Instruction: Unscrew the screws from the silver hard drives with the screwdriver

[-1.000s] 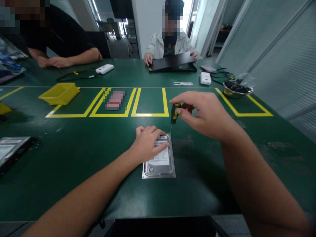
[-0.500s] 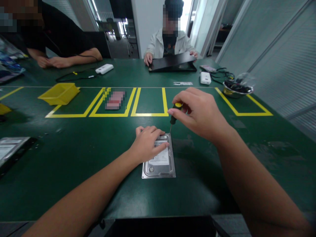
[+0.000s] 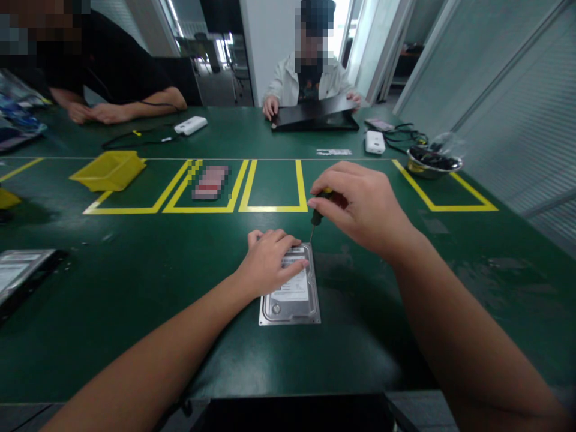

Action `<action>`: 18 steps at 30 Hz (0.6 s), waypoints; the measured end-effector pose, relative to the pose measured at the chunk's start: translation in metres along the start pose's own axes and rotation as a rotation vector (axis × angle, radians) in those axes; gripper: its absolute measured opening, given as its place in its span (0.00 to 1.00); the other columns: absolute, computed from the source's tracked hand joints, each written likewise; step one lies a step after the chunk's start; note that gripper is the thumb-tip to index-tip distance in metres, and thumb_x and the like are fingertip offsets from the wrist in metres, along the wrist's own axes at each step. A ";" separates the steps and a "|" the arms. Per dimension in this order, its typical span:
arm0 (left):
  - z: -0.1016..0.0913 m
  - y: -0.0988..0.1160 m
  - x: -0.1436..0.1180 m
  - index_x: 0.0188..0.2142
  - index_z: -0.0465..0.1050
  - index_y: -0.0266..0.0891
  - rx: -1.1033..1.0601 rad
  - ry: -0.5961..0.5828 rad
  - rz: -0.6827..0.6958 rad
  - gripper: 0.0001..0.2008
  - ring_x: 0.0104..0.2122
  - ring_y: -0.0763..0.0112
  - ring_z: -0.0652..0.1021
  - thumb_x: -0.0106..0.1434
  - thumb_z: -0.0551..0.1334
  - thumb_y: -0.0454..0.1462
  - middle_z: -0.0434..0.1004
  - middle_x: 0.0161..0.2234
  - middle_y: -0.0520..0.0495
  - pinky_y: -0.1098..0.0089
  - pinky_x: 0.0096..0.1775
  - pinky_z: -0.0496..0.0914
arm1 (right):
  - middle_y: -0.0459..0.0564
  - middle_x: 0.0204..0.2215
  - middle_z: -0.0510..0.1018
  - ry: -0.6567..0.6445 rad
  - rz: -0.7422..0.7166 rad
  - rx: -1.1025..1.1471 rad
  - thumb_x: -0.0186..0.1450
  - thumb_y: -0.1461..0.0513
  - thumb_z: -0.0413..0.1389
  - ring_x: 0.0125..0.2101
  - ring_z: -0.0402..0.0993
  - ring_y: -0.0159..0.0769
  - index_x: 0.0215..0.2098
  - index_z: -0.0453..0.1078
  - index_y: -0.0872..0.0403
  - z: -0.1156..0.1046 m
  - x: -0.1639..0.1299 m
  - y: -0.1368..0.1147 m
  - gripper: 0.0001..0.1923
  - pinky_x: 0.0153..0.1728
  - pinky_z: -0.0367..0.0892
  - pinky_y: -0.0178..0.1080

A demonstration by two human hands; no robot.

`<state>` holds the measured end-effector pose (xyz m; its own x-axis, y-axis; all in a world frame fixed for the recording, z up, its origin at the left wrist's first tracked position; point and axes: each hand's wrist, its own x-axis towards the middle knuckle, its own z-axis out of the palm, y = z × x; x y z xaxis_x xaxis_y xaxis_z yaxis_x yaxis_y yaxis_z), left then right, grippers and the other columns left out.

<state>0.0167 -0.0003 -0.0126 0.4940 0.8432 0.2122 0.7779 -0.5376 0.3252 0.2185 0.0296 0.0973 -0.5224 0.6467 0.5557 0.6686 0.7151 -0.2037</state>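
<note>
right hand (image 3: 360, 207): fingers closed around screwdriver (image 3: 317, 215), shaft near-vertical, tip on far-right corner of hard drive (image 3: 291, 288) | left hand (image 3: 269, 261): flat, pressing drive's far-left half onto green table (image 3: 135, 288)

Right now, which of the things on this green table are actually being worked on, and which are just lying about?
In use:
- silver metal hard drive with a white label, pressed flat by the left hand
- black-and-yellow-handled screwdriver, pinched in the right hand, tip at the drive's far right corner

Lying about:
- yellow plastic bin
- round metal bowl
- two white boxes
- black tray
</note>
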 end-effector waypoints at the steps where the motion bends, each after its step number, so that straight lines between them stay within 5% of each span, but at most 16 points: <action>1: 0.000 0.000 0.000 0.48 0.72 0.43 0.001 0.001 0.000 0.20 0.47 0.56 0.72 0.67 0.57 0.53 0.75 0.44 0.46 0.55 0.46 0.54 | 0.51 0.35 0.77 -0.010 0.002 0.007 0.64 0.63 0.57 0.34 0.71 0.35 0.37 0.75 0.56 -0.001 0.000 0.000 0.06 0.37 0.64 0.38; 8: 0.000 0.000 -0.001 0.48 0.72 0.43 -0.007 0.002 0.001 0.20 0.47 0.56 0.72 0.67 0.57 0.53 0.76 0.44 0.45 0.55 0.48 0.54 | 0.51 0.38 0.79 -0.045 0.050 0.009 0.61 0.68 0.53 0.31 0.72 0.35 0.44 0.75 0.56 -0.006 -0.002 0.000 0.15 0.36 0.65 0.39; 18: -0.001 0.000 0.000 0.48 0.72 0.43 -0.020 0.000 -0.007 0.20 0.47 0.55 0.72 0.67 0.57 0.53 0.75 0.45 0.46 0.55 0.49 0.54 | 0.48 0.30 0.73 -0.003 0.064 -0.100 0.64 0.58 0.57 0.29 0.65 0.36 0.37 0.68 0.52 -0.002 -0.002 -0.001 0.06 0.31 0.56 0.38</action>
<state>0.0165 -0.0007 -0.0121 0.4883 0.8470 0.2102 0.7737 -0.5316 0.3447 0.2196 0.0270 0.0979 -0.4783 0.6909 0.5421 0.7501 0.6424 -0.1570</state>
